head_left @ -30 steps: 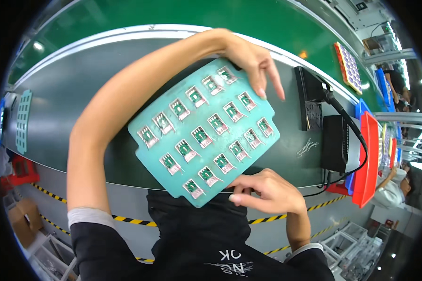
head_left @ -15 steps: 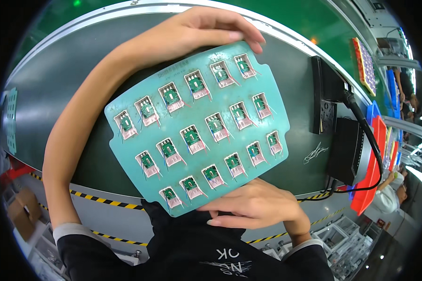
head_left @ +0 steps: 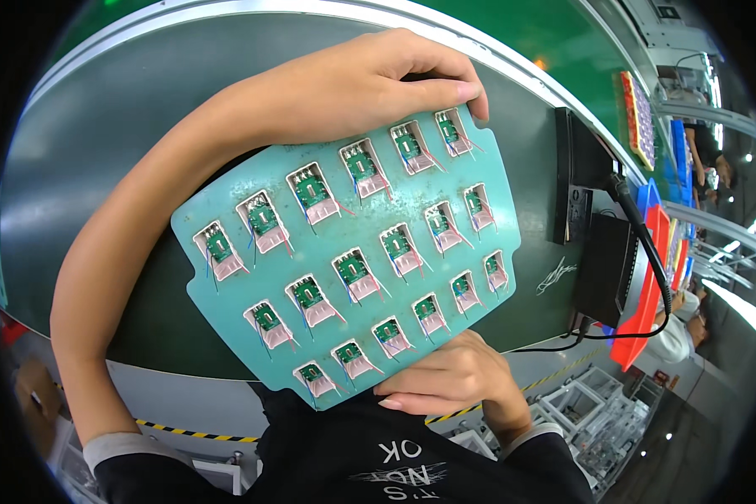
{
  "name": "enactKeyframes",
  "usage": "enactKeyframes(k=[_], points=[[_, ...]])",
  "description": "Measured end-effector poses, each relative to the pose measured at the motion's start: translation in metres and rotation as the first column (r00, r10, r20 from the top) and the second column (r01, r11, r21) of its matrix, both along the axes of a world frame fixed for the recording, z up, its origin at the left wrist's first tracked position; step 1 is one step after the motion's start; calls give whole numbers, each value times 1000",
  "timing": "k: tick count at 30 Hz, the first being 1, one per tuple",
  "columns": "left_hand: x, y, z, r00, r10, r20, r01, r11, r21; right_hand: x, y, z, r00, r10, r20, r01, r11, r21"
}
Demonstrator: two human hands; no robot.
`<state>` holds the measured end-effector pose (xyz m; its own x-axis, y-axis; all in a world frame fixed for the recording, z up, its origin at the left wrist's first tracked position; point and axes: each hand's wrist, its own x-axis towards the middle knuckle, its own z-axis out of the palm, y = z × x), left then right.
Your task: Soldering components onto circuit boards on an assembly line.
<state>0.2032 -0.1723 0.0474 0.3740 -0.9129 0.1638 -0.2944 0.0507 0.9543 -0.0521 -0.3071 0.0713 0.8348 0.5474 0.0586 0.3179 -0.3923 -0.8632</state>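
Note:
A teal tray (head_left: 223, 307) is tilted in front of me above the dark green bench. Rows of small white housings sit in its cutouts, each with a green circuit board (head_left: 312, 191) and thin red and blue wires. My left hand (head_left: 420, 76) reaches round the far side, its fingers bent over the far right corner. At the near edge, my right hand (head_left: 455, 376) grips the tray from below, with some fingers hidden under it. Both hands are closed on the tray.
Black equipment boxes (head_left: 606, 265) with a thick black cable (head_left: 647, 218) stand on the right. Loose pale wires (head_left: 556, 275) lie beside them on the bench (head_left: 101, 126). Farther right are a red bin (head_left: 643, 315) and a yellow-and-red tray of parts (head_left: 637, 122). Other people are at the right edge.
The tray has moved slightly nearer to me and its left side looks larger. My left hand has come nearer and a little right along the far edge. The whole view has also shifted slightly.

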Motion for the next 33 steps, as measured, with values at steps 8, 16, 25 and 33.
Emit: enactKeyframes(k=[8,16,25,33], points=[[-1,4,2,1000,1,-26,-2,1000,-4,-2,8,-6,997,-62,47,59,997,58],[-1,5,0,999,6,-40,-8,998,-56,-2,8,-4,999,-12,32,12,1000,-10],[2,6,1,999,43,-19,-44,997,-60,6,7,-2,999,35,13,-35,999,12],[5,10,-2,999,41,-19,-42,997,-65,7,12,-1,1000,28,-3,-28,1000,-10]])
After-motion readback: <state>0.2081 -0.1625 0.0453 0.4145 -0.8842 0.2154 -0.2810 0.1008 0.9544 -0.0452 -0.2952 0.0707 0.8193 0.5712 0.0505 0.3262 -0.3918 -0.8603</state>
